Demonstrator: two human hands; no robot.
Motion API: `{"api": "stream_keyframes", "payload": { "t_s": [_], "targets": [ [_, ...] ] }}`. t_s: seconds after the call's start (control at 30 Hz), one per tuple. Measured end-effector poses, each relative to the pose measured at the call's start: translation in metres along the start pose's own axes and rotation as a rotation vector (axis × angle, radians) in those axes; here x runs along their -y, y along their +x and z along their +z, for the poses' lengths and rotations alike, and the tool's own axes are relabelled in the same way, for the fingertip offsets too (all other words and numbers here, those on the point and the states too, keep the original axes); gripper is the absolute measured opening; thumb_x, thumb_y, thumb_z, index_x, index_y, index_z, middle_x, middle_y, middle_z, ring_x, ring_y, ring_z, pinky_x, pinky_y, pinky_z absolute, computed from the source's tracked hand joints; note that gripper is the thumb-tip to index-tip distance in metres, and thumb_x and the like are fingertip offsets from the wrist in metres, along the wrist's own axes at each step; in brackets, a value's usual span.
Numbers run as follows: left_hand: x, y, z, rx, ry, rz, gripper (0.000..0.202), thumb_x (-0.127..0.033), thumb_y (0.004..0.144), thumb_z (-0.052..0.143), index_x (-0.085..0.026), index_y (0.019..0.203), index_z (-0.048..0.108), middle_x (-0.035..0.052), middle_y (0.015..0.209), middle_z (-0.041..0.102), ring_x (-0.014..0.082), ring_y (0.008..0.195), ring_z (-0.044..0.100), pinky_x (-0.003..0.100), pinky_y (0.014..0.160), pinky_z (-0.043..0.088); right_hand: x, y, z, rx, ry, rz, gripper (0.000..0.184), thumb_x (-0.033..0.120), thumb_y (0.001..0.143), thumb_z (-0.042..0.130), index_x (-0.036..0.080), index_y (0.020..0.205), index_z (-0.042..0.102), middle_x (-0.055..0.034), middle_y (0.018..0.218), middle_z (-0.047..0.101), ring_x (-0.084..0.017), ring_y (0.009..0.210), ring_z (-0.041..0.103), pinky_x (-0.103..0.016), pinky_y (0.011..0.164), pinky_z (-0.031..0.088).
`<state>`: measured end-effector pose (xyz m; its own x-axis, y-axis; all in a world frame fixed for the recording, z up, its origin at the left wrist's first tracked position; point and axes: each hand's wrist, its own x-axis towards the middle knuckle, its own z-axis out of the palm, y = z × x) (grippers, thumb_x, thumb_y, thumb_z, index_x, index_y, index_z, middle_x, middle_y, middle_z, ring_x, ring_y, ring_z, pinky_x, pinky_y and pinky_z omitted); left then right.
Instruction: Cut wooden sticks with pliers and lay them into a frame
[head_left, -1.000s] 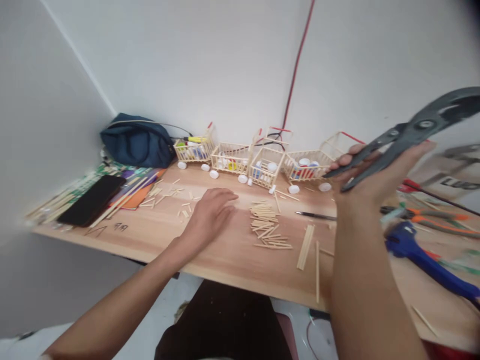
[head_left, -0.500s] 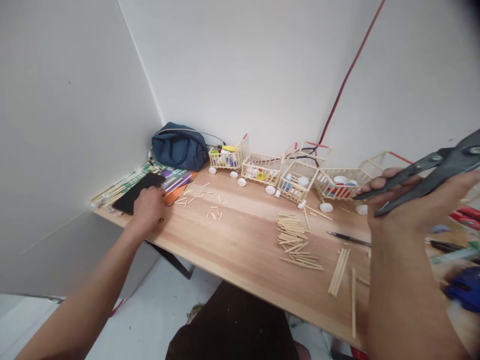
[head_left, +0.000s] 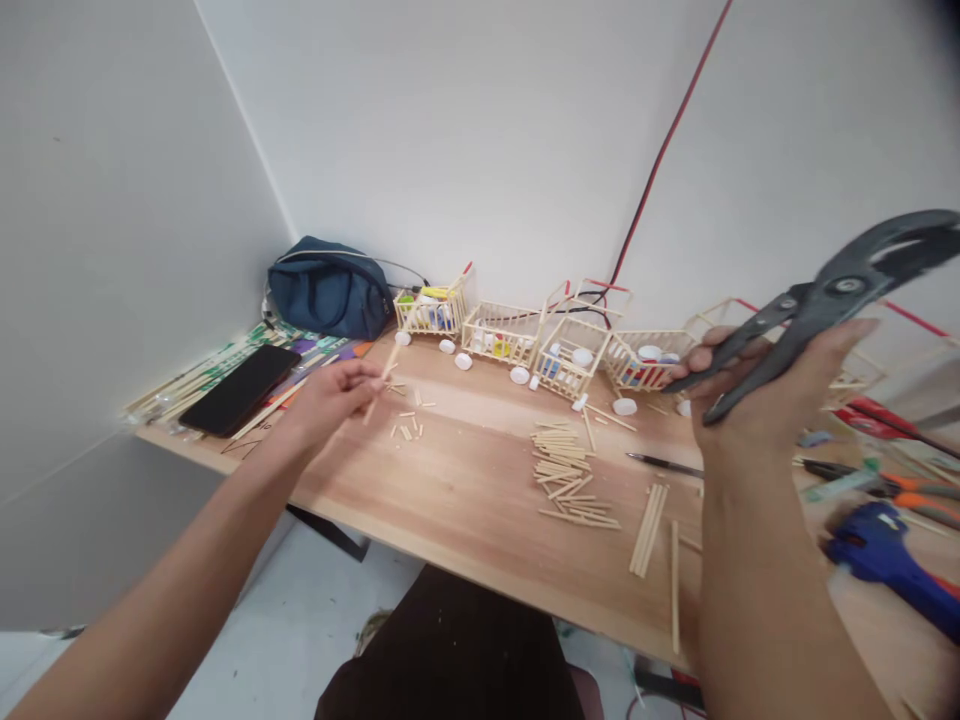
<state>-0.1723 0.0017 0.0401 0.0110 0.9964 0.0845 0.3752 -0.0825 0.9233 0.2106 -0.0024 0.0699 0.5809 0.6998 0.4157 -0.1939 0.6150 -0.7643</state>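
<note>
My left hand is raised just above the wooden table at its left part and pinches a thin wooden stick that points up and to the right. My right hand is held up over the table's right side, closed around the grey handles of large cutting pliers. Between my hands lies a pile of cut wooden sticks, with a few longer sticks to its right.
A row of small stick-built carts with white wheels stands along the wall. A blue bag sits in the corner by a black phone. A pen, a blue glue gun and orange-handled tools lie at right.
My left hand has left the phone at the table's left edge and come back toward the middle, now with a stick pinched in it. My right hand still holds the pliers up.
</note>
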Motion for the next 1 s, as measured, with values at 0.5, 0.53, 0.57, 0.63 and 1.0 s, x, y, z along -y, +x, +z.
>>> {"api": "stream_keyframes", "payload": {
  "t_s": [0.5,0.53,0.57,0.63,1.0],
  "targets": [
    [-0.045,0.002,0.126,0.704,-0.693,-0.193,0.036,-0.035,0.064,0.083,-0.011,0.085,0.066,0.0025,0.072,0.064,0.0044,0.055,0.045,0.018,0.052,0.033,-0.033,-0.058,0.041,0.555,-0.56,0.266,0.033,0.049,0.072,0.069,0.018,0.065,0.064,0.0009,0.054,0.057,-0.013,0.052,0.053,-0.025,0.051,0.045],
    [-0.046,0.004,0.129,0.709,-0.681,-0.181,0.036,-0.036,0.065,0.083,-0.011,0.084,0.066,0.0024,0.071,0.064,0.0044,0.055,0.044,0.018,0.052,0.032,-0.034,-0.059,0.042,0.564,-0.573,0.27,0.032,0.049,0.072,0.069,0.018,0.063,0.063,0.0008,0.054,0.058,-0.013,0.052,0.053,-0.024,0.049,0.044],
    [-0.047,0.006,0.131,0.711,-0.669,-0.165,0.036,-0.038,0.065,0.082,-0.011,0.084,0.066,0.0027,0.071,0.064,0.0044,0.055,0.044,0.019,0.052,0.032,-0.034,-0.06,0.042,0.564,-0.582,0.266,0.032,0.048,0.072,0.069,0.019,0.062,0.062,0.0007,0.054,0.058,-0.012,0.052,0.053,-0.024,0.048,0.043],
    [-0.047,0.011,0.136,0.709,-0.63,-0.11,0.035,-0.041,0.069,0.078,-0.011,0.084,0.066,0.0047,0.077,0.066,0.005,0.056,0.045,0.019,0.054,0.033,-0.032,-0.06,0.04,0.527,-0.607,0.244,0.032,0.047,0.073,0.068,0.019,0.058,0.06,0.0007,0.054,0.058,-0.012,0.05,0.051,-0.023,0.045,0.04],
    [-0.028,0.033,0.179,0.42,0.524,0.737,0.016,-0.011,0.082,0.053,-0.014,0.086,0.069,0.0083,0.089,0.068,0.0205,0.089,0.059,0.032,0.081,0.045,-0.03,-0.026,0.021,0.167,-0.19,0.197,0.027,0.042,0.064,0.077,0.018,0.069,0.065,0.0029,0.056,0.056,-0.011,0.051,0.054,-0.026,0.049,0.049]
  ]
}}
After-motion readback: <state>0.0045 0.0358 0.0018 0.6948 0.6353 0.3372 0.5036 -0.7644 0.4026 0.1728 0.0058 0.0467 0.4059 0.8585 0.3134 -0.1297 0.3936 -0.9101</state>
